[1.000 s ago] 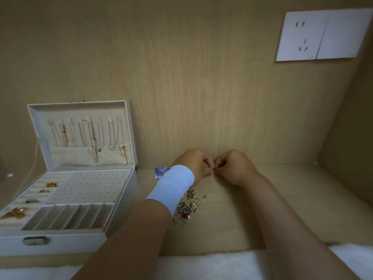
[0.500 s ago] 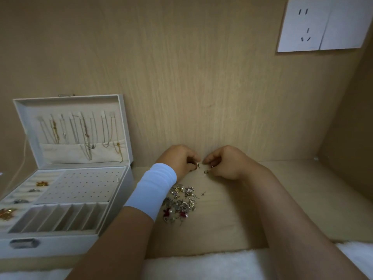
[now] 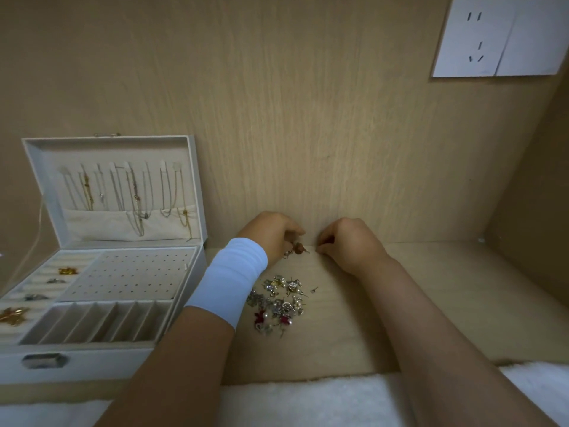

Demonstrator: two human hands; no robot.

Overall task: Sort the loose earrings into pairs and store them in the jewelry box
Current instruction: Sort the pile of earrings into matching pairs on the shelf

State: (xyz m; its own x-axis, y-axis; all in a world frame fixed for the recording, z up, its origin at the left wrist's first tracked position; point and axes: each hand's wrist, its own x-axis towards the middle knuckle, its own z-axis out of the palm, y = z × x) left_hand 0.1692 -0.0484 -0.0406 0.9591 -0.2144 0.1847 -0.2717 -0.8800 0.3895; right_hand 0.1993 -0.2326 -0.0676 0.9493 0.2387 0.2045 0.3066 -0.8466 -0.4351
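My left hand [image 3: 271, 235], with a white wristband, sits at the back of the wooden shelf and pinches a small reddish-brown earring [image 3: 298, 248] at its fingertips. A short gap to the right, my right hand [image 3: 351, 241] has its fingers curled and its fingertips pinched on a tiny piece, too small to make out. A pile of loose earrings [image 3: 278, 303], silver, pearl and red, lies on the shelf in front of both hands. The white jewelry box [image 3: 92, 362] stands open at the left, and its perforated earring panel [image 3: 129, 272] holds nothing.
Necklaces [image 3: 135, 192] hang inside the raised box lid. Gold and silver pieces [image 3: 66, 270] sit in the ring rolls at the box's left, with slotted compartments [image 3: 101, 322] in front. A wall socket [image 3: 474, 35] is at upper right, and white fabric [image 3: 308, 399] lies along the near edge.
My hands, touching a second ago, have drawn slightly apart. The reddish-brown earring now shows at my left fingertips. The view has shifted, uncovering more of the earring pile.
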